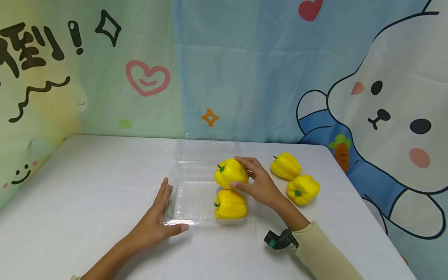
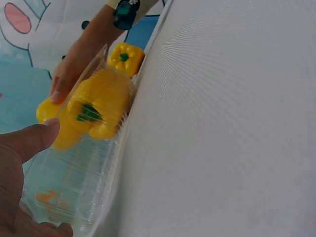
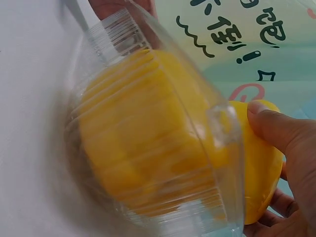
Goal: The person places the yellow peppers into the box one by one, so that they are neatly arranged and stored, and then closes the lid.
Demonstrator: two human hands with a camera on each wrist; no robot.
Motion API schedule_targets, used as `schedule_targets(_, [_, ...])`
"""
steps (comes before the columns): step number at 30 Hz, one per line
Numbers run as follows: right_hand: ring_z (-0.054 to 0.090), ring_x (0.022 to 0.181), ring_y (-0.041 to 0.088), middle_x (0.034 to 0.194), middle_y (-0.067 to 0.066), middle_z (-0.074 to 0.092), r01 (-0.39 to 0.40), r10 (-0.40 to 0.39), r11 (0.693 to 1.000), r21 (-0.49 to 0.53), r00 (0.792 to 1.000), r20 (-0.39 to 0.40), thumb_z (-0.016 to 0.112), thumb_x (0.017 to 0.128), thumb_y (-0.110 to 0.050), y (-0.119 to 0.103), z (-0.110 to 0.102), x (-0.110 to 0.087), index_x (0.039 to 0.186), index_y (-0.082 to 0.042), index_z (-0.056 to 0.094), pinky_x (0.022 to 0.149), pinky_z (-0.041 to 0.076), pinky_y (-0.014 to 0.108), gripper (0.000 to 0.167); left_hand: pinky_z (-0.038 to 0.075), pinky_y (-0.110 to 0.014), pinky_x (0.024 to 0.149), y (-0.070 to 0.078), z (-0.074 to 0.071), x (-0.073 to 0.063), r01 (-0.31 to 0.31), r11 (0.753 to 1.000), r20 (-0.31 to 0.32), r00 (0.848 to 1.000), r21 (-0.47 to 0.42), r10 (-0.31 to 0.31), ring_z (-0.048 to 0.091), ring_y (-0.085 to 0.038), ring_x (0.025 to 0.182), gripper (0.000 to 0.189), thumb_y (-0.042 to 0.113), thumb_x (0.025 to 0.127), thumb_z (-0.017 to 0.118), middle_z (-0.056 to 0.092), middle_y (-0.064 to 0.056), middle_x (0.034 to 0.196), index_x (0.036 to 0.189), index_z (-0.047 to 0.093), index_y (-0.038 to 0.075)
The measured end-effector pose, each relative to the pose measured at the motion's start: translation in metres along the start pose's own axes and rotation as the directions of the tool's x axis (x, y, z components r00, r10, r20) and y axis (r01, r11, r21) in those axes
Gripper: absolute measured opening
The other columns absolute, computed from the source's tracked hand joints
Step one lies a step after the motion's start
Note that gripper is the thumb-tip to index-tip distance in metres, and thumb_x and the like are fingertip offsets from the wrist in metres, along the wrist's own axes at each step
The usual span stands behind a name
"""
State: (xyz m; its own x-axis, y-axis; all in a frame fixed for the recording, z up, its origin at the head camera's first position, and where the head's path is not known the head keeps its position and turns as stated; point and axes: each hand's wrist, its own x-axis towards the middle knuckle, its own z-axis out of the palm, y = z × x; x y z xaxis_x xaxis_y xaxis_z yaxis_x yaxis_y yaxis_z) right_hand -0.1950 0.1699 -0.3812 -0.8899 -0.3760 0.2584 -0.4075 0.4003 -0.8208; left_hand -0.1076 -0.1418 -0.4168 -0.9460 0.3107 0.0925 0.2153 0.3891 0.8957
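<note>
A clear plastic clamshell box (image 1: 192,200) stands with its lid (image 1: 208,151) folded back. My right hand (image 1: 260,182) grips a yellow bell pepper (image 1: 229,174) at the back right of the box, thumb on the near side and fingers over the far side. Its green stem points left. In front of it, a second yellow bell pepper (image 1: 231,205) lies inside the box against the right wall. My left hand (image 1: 154,223) is at the box's front left corner, fingers straight along the left wall and thumb extended by the front edge. Part of the held pepper (image 3: 260,173) shows beyond the box wall in the right wrist view.
Two more yellow bell peppers, one farther back (image 1: 286,166) and one nearer (image 1: 303,189), lie on the white table (image 1: 105,186) right of the box. A printed curtain (image 1: 245,77) hangs behind the table. A black camera (image 1: 281,239) is strapped to the right wrist.
</note>
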Motion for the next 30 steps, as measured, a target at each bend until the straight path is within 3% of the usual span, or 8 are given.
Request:
schedule_targets(5, [0.044,0.127,0.024,0.136,0.005,0.044,0.007,-0.007,1.0,-0.012,1.0,-0.024,0.077,0.085,-0.022,0.0027,0.0039,-0.0007,0.145,-0.015,0.047,0.105,0.038,0.049,0.068,0.015,-0.028,0.11,0.0001,-0.0004,0.0006,0.001,1.0,-0.001,1.0,0.027,-0.001,0.007,-0.024,0.146,0.123,0.038,0.073,0.086,-0.014,0.011,0.16,0.156,0.0,0.009])
schedule_targets(14, [0.045,0.125,0.023,0.14,0.004,0.044,-0.008,0.006,0.998,-0.066,1.0,-0.027,0.077,0.086,-0.024,0.0041,0.0088,-0.0018,0.145,-0.018,0.047,0.104,0.039,0.047,0.067,0.014,-0.014,0.105,-0.0011,0.0002,0.0012,-0.018,1.0,-0.005,1.0,0.024,0.018,0.008,-0.027,0.146,0.122,0.038,0.073,0.086,-0.012,0.008,0.16,0.156,0.001,0.007])
schedule_targets(30, [0.04,0.13,0.03,0.143,0.013,0.037,0.053,-0.045,0.992,-0.112,0.996,0.071,0.071,0.091,-0.021,0.0017,0.0095,-0.0017,0.15,-0.011,0.038,0.108,0.033,0.051,0.069,0.015,-0.014,0.105,-0.001,0.0004,0.0013,-0.029,0.999,-0.002,1.0,0.014,0.029,0.008,-0.028,0.146,0.122,0.035,0.074,0.086,-0.013,0.006,0.161,0.155,0.001,0.003])
